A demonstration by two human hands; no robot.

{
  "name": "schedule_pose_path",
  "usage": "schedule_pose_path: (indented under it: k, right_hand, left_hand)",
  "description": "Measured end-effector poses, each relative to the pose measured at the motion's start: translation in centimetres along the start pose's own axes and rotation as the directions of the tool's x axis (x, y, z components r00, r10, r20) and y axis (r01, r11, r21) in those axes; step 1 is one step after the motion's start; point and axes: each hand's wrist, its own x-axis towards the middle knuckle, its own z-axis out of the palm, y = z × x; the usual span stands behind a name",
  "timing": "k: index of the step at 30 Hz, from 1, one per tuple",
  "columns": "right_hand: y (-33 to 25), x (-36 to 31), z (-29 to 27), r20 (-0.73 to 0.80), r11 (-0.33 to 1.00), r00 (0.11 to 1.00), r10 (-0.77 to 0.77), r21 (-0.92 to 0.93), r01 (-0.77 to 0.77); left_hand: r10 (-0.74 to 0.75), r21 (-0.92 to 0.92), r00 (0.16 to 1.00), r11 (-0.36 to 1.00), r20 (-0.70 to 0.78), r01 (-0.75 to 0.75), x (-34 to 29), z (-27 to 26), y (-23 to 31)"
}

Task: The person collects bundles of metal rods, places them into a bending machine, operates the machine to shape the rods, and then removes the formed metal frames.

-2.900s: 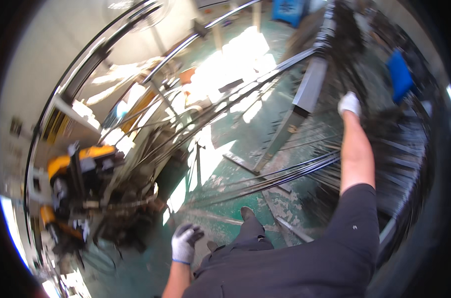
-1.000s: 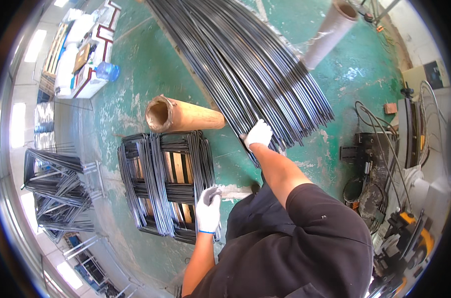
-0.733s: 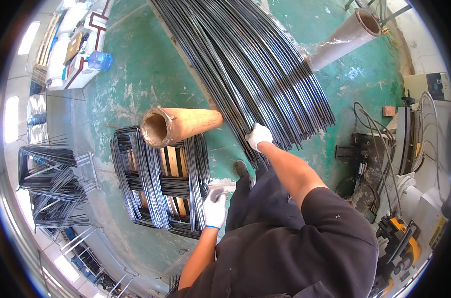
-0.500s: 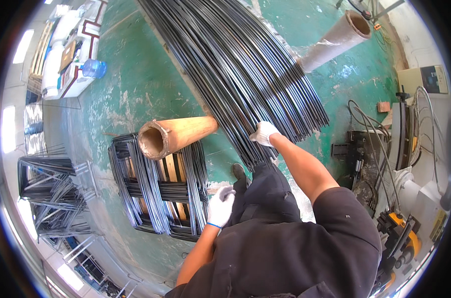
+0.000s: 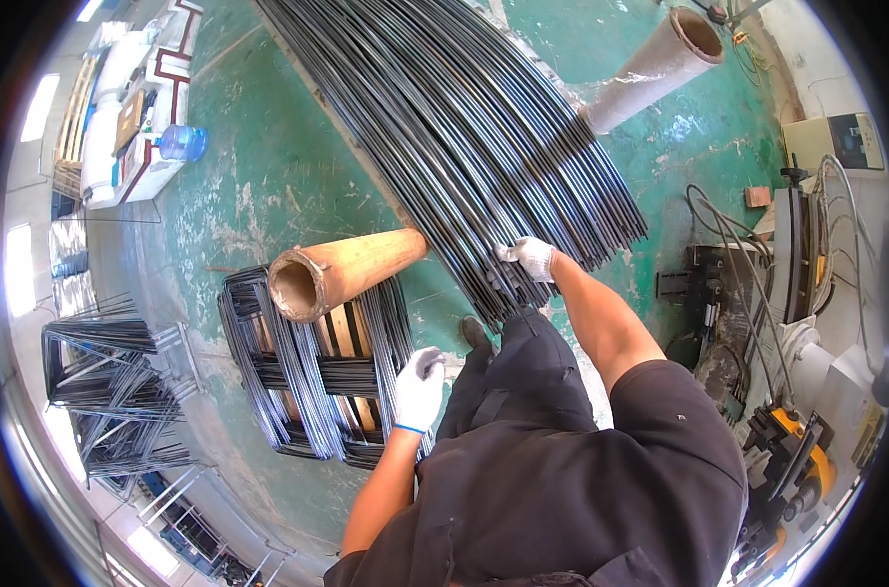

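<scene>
A wide layer of long, dark metal rods (image 5: 464,147) stretches from the top of the view down to just in front of my legs. My right hand (image 5: 531,257), in a white knit glove, is at the near ends of these rods. Its fingers are closed around a rod there; how many it grips is partly hidden. My left hand (image 5: 420,391), also gloved in white with a blue cuff edge, hangs in the air left of my legs. Its fingers are loosely curled and apart, with nothing visible in them.
A thick cardboard tube (image 5: 352,269) lies beside the rods, above bundled rectangular metal frames (image 5: 303,377) on wooden slats. Another wrapped tube (image 5: 655,68) is at the far right. Machinery and cables (image 5: 738,284) stand to my right; more metal frames (image 5: 122,401) are piled at the left.
My right hand has shifted slightly right along the rod ends and turned, fingers now pointing left. My left hand has moved up and a little left, away from my legs.
</scene>
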Motion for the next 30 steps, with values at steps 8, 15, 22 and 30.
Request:
schedule_pose_path:
  k: [8,15,22,30]
  right_hand:
    - [-2.5,-3.4,3.0,0.160,0.964,0.987,-0.011,0.263,-0.031]
    - [-11.4,-12.3,9.1,-0.258,0.914,0.948,-0.187,-0.400,0.071]
    - [-8.1,-38.5,11.2,-0.352,0.758,0.919,-0.176,-0.645,-0.102]
    - [28.3,-52.2,14.1,-0.826,0.770,0.562,-0.049,-0.390,-0.505]
  left_hand:
    - [0.058,0.117,0.997,0.991,0.050,-0.063,-1.7,2.0,1.1]
    - [0.029,-0.145,0.997,0.989,0.067,-0.019,-0.9,2.4,1.9]
    - [-0.004,-0.557,0.964,0.815,0.266,0.157,3.0,3.7,5.8]
    - [-0.169,-0.526,0.850,0.721,0.498,0.451,12.3,10.7,6.5]
